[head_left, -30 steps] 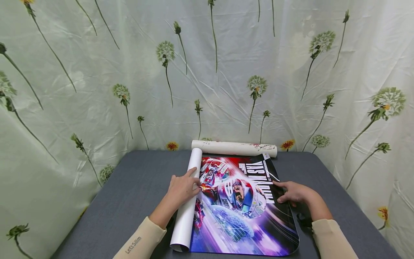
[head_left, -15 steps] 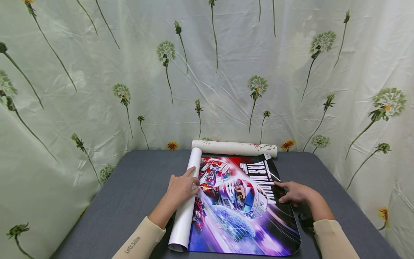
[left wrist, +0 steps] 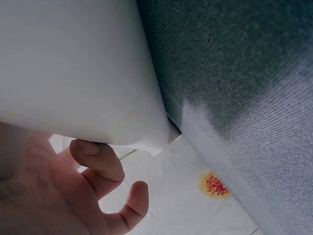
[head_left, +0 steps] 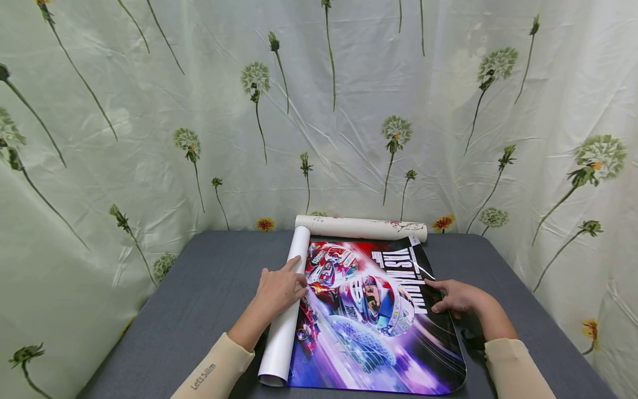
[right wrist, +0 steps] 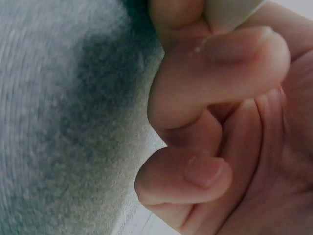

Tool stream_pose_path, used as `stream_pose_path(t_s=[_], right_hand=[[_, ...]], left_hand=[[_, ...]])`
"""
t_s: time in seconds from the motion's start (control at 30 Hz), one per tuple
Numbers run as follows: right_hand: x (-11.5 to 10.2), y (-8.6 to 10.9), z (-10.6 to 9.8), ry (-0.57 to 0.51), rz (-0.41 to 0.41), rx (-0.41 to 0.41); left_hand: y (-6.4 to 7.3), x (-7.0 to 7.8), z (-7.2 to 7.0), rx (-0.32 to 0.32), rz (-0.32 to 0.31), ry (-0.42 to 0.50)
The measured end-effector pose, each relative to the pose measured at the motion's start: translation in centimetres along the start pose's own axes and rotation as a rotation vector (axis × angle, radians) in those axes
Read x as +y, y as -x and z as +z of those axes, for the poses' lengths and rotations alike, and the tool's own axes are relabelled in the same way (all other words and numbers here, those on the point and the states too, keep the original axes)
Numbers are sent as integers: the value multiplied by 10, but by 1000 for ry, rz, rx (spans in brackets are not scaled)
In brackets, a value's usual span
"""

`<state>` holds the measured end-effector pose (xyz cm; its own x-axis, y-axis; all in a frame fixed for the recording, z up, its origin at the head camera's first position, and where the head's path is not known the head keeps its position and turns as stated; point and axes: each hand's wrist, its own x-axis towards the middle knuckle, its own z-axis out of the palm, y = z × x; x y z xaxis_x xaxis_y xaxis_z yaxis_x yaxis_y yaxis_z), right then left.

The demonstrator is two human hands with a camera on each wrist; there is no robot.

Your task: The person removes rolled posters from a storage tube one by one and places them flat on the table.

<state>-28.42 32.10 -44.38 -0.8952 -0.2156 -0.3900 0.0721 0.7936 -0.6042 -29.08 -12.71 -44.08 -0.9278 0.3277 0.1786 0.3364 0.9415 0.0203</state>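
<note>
A glossy racing poster [head_left: 349,354] lies partly unrolled on the grey table, printed with helmeted figures in red, purple and black. Its left side is still a white roll [head_left: 281,346]. My left hand [head_left: 280,288] rests on this roll, index finger stretched along it. In the left wrist view, other fingers [left wrist: 100,159] bend loosely beside the white paper. With my right hand [head_left: 461,298] I pinch the poster's right edge, thumb on the printed face. The right wrist view shows that hand's curled fingers [right wrist: 220,68] close to the grey cloth.
A second roll [head_left: 361,228], cream with a red blossom pattern, lies across the back of the table just beyond the poster. Dark grey cloth covers the table [head_left: 199,293]. Behind hangs a pale curtain [head_left: 339,138] printed with dandelions. A small dark object [head_left: 472,339] lies by the right wrist.
The white roll has shifted slightly left with my left hand, exposing a little more print. My right hand and the poster's right edge have moved slightly right.
</note>
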Motion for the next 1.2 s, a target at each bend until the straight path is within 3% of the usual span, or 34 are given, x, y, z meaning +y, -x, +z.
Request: stream_pose_path(t_s=[0.2, 0.5, 0.83, 1.2], right_hand=[[4, 1, -1, 1, -13, 7], [5, 2, -3, 11, -11, 4], [6, 3, -5, 8, 14, 0], [8, 3, -6, 21, 13, 0]], left_hand=[[1, -2, 0, 34, 22, 2], [0, -1, 1, 6, -12, -2], [0, -3, 1, 33, 7, 1], [0, -4, -1, 11, -1, -25]])
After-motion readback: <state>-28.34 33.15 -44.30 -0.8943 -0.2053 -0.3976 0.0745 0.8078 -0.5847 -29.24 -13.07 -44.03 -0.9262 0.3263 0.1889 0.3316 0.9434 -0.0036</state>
